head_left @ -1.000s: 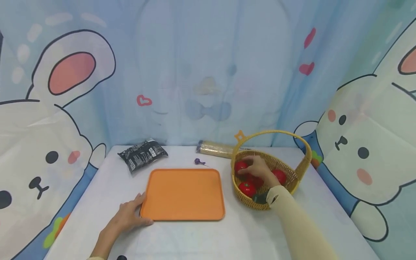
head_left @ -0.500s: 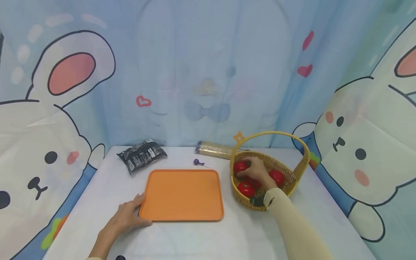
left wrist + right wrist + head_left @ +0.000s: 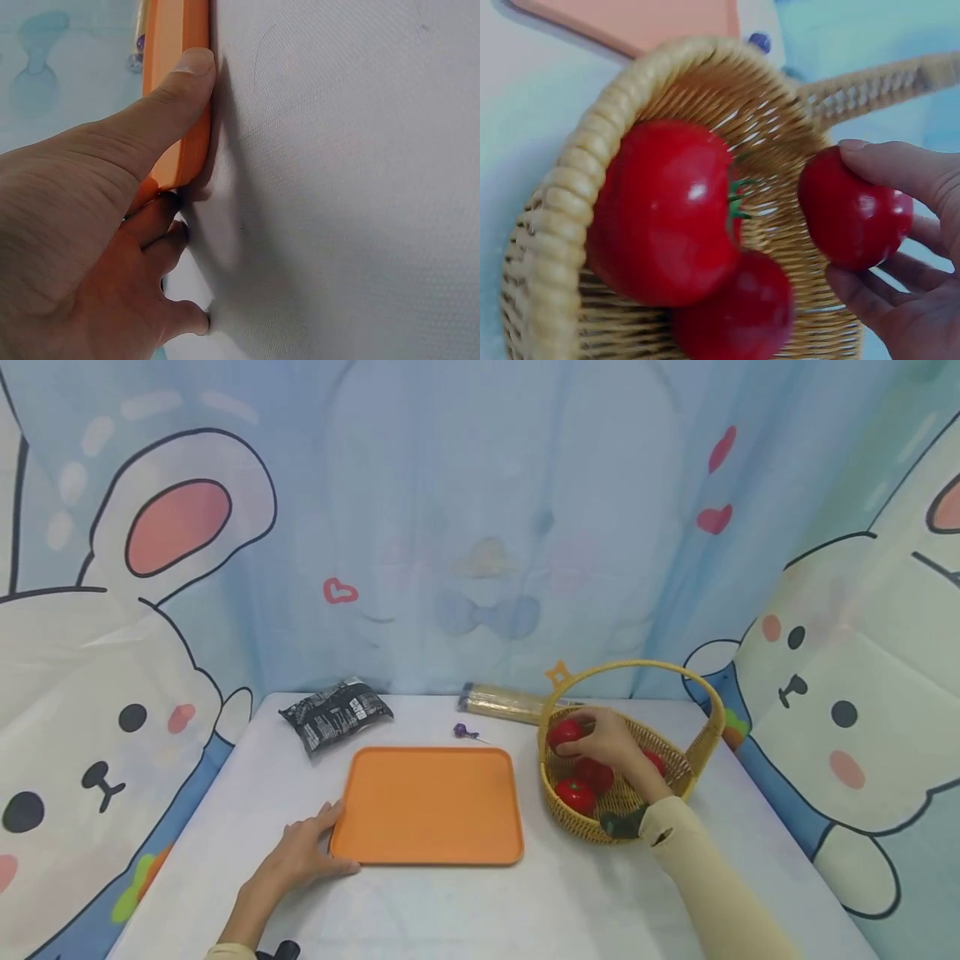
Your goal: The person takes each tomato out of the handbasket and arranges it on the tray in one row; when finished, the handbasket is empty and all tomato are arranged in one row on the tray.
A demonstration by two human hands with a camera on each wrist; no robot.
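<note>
My right hand [image 3: 603,739] pinches a red apple [image 3: 855,210] between thumb and fingers, inside the far left part of the wicker basket [image 3: 551,802]. Below it in the basket lie a large red tomato [image 3: 664,214] with a green stem and another round red fruit [image 3: 739,311]. More red fruit [image 3: 655,762] shows behind my right wrist, and a dark green item [image 3: 622,824] lies near the basket's front. At the near left corner of the orange tray [image 3: 427,806], my left hand [image 3: 303,847] rests with its thumb along the front wall and its fingers by the left side.
A black packet [image 3: 336,714] lies at the back left of the white table [image 3: 450,910]. Behind the tray is a purple lollipop [image 3: 465,732]. A long gold package [image 3: 498,702] lies at the back edge, partly behind the basket, whose tall handle [image 3: 637,665] arches over it.
My right hand has lifted the apple slightly, up toward the basket's rim. The left hand stays at the tray's corner. The whole head view has shifted a little.
</note>
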